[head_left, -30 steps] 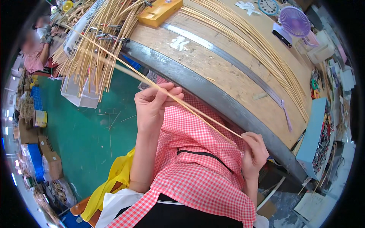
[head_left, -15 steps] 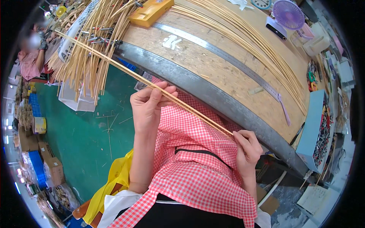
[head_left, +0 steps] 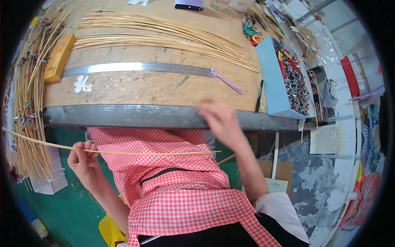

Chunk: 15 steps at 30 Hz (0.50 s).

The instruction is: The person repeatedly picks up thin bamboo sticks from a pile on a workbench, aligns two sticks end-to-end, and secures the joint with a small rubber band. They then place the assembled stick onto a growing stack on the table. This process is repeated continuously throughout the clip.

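Note:
A pair of thin bamboo strips (head_left: pixel 164 154), or one split strip, runs nearly level across my apron, its left end reaching toward the hanging strips. My left hand (head_left: pixel 83 160) is closed around it left of the apron, thumb and fingers pinching. The strip's right end is unsupported. My right hand (head_left: pixel 222 121), smeared by motion, passes over the dark metal table edge (head_left: pixel 156 117); whether anything is in it does not show. Beyond it on the wooden table lie a steel ruler (head_left: pixel 140 68) with a purple ribbon (head_left: pixel 228 82) and a small flat wooden piece (head_left: pixel 179 82).
Long bamboo strips (head_left: pixel 164 41) lie in bundles across the table's far part. A light blue box (head_left: pixel 266 78) of metal clips stands at the right, a black pen (head_left: pixel 259 96) beside it. On the left are a yellow block (head_left: pixel 59 57) and many hanging strips with clips (head_left: pixel 29 115).
My right hand has let go of the strip's end and moved up to the table edge. The left hand keeps the strip, now nearly level. The view has turned toward the right.

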Each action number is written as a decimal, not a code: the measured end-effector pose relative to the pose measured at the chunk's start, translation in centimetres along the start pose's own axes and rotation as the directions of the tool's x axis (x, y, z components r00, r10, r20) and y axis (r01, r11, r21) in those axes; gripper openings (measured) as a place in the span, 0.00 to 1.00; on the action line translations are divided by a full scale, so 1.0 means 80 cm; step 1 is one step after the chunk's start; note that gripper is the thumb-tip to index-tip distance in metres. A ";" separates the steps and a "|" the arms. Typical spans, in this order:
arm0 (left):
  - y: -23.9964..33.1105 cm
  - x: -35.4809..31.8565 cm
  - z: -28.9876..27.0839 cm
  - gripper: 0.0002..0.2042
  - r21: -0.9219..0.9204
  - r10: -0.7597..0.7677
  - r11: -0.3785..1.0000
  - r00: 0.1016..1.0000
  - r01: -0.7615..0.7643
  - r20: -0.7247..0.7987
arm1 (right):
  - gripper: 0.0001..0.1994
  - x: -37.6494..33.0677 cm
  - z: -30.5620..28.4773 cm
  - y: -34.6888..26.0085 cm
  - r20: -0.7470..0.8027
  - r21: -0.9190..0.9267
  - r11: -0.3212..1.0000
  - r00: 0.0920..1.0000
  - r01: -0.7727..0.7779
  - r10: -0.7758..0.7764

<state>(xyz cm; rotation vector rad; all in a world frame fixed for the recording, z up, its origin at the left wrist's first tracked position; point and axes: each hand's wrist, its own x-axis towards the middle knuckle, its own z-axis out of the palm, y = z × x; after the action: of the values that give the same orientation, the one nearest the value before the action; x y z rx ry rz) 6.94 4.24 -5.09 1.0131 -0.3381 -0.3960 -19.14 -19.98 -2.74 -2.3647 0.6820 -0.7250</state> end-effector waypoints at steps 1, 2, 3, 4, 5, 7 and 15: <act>-0.001 0.001 -0.001 0.09 0.008 -0.010 1.000 1.000 0.010 -0.014 | 0.08 0.019 -0.009 0.012 -0.073 -0.118 0.993 0.997 -0.003 -0.005; -0.002 0.002 -0.002 0.09 -0.002 -0.011 1.000 1.000 0.011 0.019 | 0.08 0.037 -0.013 0.031 -0.113 -0.175 0.984 0.994 -0.015 -0.005; -0.006 0.003 0.002 0.08 -0.010 -0.013 1.000 0.998 0.014 0.060 | 0.08 0.054 -0.017 0.055 -0.160 -0.229 0.973 0.987 -0.035 -0.002; -0.005 0.002 0.003 0.08 -0.015 -0.007 1.000 0.996 0.009 0.088 | 0.08 0.076 -0.021 0.071 -0.137 -0.249 0.967 0.990 -0.054 0.019; -0.005 0.003 0.006 0.09 -0.034 -0.015 0.999 0.993 0.019 0.116 | 0.07 0.095 -0.024 0.085 -0.120 -0.271 0.959 0.992 -0.079 0.048; -0.003 0.001 0.011 0.09 -0.065 -0.023 0.997 0.987 0.033 0.159 | 0.07 0.129 -0.021 0.105 -0.112 -0.407 0.912 0.994 -0.048 0.002; 0.003 -0.006 0.023 0.08 -0.047 -0.018 0.999 0.993 0.023 0.119 | 0.05 0.170 -0.015 0.124 -0.001 -0.543 0.840 1.000 0.000 0.000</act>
<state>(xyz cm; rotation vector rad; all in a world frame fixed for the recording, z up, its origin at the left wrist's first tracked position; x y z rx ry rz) 5.72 3.17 -4.02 0.9485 -0.4237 -0.4822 -13.00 -35.67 -3.66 -2.8745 0.9954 -0.5835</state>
